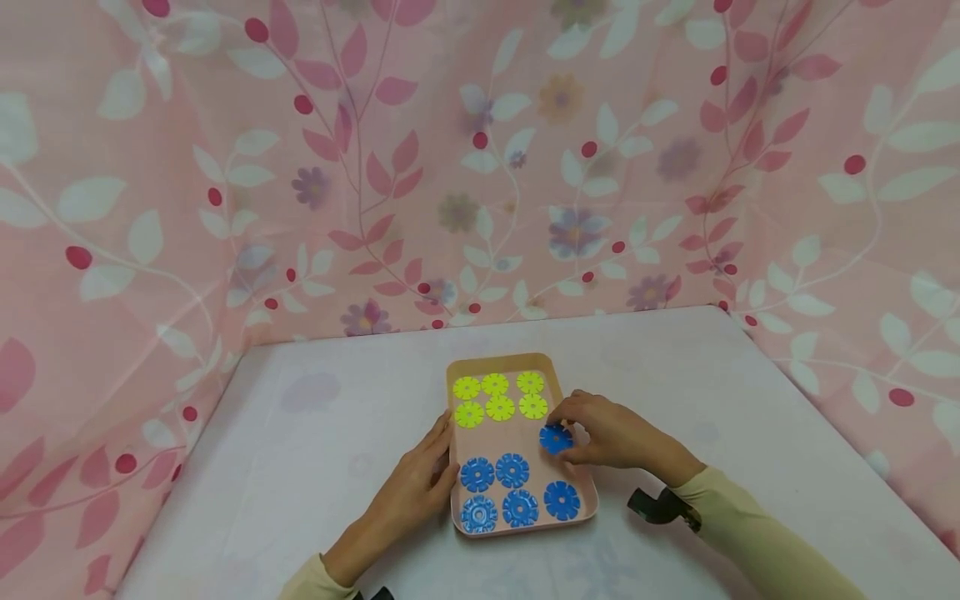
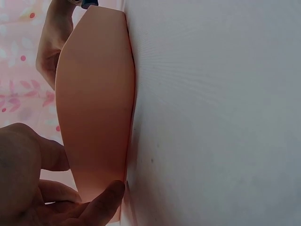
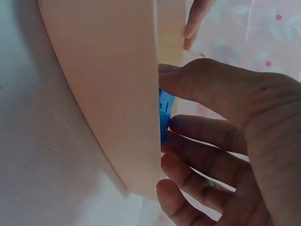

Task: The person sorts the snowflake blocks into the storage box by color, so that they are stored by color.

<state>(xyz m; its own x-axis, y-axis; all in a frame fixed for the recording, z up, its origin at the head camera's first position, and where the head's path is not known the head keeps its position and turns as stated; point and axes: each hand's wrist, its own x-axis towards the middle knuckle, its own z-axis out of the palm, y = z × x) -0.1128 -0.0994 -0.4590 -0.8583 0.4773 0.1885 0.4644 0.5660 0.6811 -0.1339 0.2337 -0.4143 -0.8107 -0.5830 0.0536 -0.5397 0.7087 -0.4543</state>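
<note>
Hands work at a peach tray [image 1: 459, 523] on the white table [image 1: 300, 467]. Left hand [image 1: 420, 483] rests with nearly straight fingers against the tray's left rim, gripping nothing. Five blue discs [image 1: 512, 471] lie in the near end. Right hand [image 1: 611, 433] pinches a sixth blue disc [image 1: 556, 438] over the tray's right side. Six yellow discs [image 1: 499, 407] fill the far end, backed by a floral curtain [image 1: 480, 158]

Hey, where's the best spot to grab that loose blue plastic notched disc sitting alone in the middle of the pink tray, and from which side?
Probably by its rim, coming from above on the tray's right. The blue notched disc lies flat and thin on the pink tray, so only its edge offers purchase, and its notches likely help. The right hand already pinches it there, while the left hand rests against the tray's left edge.
</note>
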